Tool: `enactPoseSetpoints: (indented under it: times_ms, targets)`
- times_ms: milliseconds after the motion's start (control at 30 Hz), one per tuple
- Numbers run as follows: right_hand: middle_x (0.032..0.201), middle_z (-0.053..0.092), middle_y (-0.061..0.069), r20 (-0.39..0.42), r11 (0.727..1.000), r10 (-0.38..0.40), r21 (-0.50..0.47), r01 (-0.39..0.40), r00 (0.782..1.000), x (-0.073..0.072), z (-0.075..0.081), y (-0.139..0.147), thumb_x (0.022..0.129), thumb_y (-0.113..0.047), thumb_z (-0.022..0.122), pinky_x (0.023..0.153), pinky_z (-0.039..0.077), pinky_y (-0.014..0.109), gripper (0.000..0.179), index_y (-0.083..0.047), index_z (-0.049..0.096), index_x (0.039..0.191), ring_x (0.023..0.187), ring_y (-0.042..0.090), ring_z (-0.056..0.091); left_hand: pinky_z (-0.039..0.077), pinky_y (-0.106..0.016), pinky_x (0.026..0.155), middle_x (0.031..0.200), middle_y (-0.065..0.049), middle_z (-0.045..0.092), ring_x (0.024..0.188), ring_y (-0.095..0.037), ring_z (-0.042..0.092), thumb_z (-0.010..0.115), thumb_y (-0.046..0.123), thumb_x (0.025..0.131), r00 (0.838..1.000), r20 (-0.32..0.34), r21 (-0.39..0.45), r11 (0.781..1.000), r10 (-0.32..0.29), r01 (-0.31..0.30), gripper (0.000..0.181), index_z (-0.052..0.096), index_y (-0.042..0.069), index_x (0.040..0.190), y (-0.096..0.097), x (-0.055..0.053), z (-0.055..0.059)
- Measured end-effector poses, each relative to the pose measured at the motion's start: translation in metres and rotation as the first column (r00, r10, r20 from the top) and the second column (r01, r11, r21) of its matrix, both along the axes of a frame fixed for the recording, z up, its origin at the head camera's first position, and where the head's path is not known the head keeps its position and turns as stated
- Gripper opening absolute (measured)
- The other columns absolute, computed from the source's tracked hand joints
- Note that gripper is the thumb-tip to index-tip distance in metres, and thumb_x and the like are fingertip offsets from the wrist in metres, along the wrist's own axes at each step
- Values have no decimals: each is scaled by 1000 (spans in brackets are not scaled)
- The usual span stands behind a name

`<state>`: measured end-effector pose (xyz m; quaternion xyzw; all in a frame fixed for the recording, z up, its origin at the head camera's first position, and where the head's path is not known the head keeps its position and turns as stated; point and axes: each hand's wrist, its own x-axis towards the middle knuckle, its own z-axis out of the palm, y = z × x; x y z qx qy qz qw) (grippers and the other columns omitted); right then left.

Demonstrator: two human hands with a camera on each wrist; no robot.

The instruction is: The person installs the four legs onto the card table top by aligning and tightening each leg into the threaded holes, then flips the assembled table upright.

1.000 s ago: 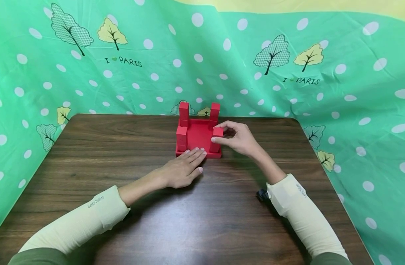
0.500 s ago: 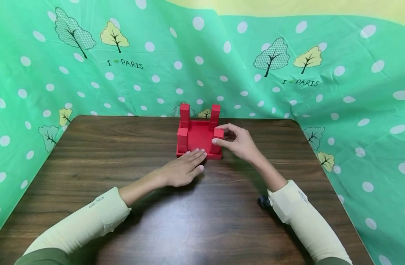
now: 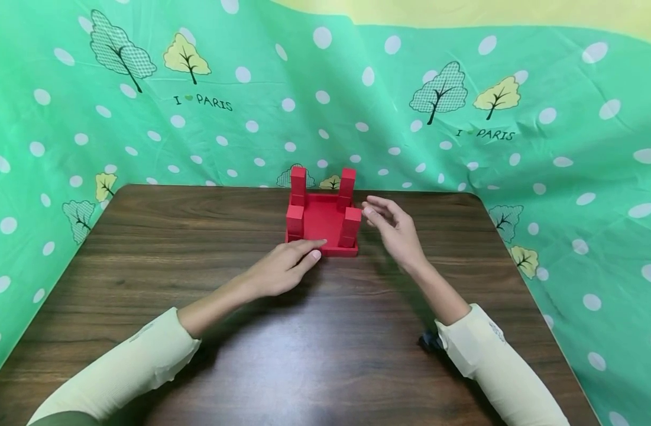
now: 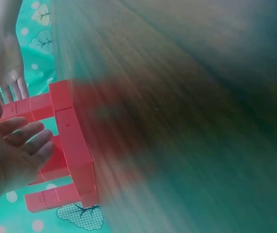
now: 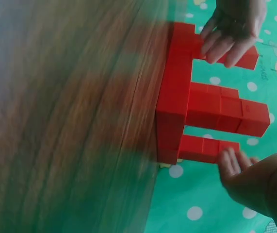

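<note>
A red block structure (image 3: 340, 252) sits near the far edge of the table: a low-rimmed square base with an upright post at each corner. Joint lines across the posts (image 5: 228, 108) show in the right wrist view, as if stacked from blocks. My left hand (image 3: 277, 271) lies over the front rim, its fingers fairly straight and reaching across the front left of the base. Just right of the front right post (image 3: 350, 227), my right hand (image 3: 397, 232) hovers with loosely bent fingers and nothing in them; a narrow gap separates it from that post.
The dark wood-grain table (image 3: 240, 367) spreads out toward me. Right behind its far edge hangs a green dotted cloth (image 3: 240, 142) with printed trees. A small black device (image 3: 430, 341) is at my right wrist, by the pale sleeve (image 3: 508, 367).
My right hand has let go of the front right post and moved off to the right. My left hand has lifted and turned slightly, shifting a little left.
</note>
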<state>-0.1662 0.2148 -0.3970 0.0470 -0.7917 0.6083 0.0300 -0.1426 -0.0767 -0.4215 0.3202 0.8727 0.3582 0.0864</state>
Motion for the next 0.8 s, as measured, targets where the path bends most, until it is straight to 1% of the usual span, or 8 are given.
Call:
enactPoseSetpoints:
  times_ms: [100,167,267,333,433,600,733,800]
  targets:
    - [160,66,20,74,998,-44,-49,48,996,3,2,-1,118,-34,62,120,61,34,53,-4,57,162,146,37,68,49,-55,133,164,-10,65,156,-31,60,52,35,119,999,-3,47,998,52,-52,51,62,10,162,-4,4,1]
    - [162,64,20,126,994,-55,-85,66,990,4,2,-1,119,-37,58,124,58,39,56,-3,54,163,148,36,66,50,-55,132,161,-9,68,154,-31,61,54,35,119,996,10,84,992,94,-95,49,65,10,159,-8,6,1]
    - [167,60,23,205,986,-59,-143,90,977,6,2,-2,121,-37,53,129,54,41,57,-2,50,166,152,35,63,54,-57,128,156,-7,71,149,-29,66,54,36,120,986,54,154,974,158,-164,46,68,12,156,-13,9,-2]
    - [169,57,24,249,978,-56,-180,103,967,7,1,-3,122,-35,51,131,52,41,58,-1,47,168,155,37,59,55,-57,126,153,-7,74,144,-28,69,54,36,120,974,101,205,953,205,-222,45,69,11,154,-15,10,-4]
    - [171,53,26,292,970,-52,-211,117,955,9,-1,-4,122,-32,47,133,49,41,57,1,44,169,159,41,54,58,-57,122,144,-10,78,136,-28,75,53,36,120,947,168,272,911,272,-310,42,72,10,148,-19,11,-7]
    - [173,49,27,337,969,-25,-224,106,941,11,-5,-5,123,-29,43,137,45,45,58,4,39,170,161,39,51,62,-53,116,135,-20,79,128,-34,76,51,31,122,889,285,364,817,358,-446,38,74,6,140,-23,13,-8]
    - [174,47,27,365,968,-1,-235,93,931,13,-7,-4,124,-27,40,139,41,46,57,4,36,172,163,38,50,63,-43,110,137,-26,75,128,-39,72,45,25,123,838,385,422,734,386,-532,39,70,-1,139,-26,11,-12]
    - [176,45,27,372,965,10,-248,89,928,14,-8,-4,124,-27,39,140,39,47,58,5,34,172,164,38,48,62,-39,108,140,-29,71,130,-40,70,43,23,122,816,428,445,696,388,-564,40,67,-3,140,-27,10,-13]
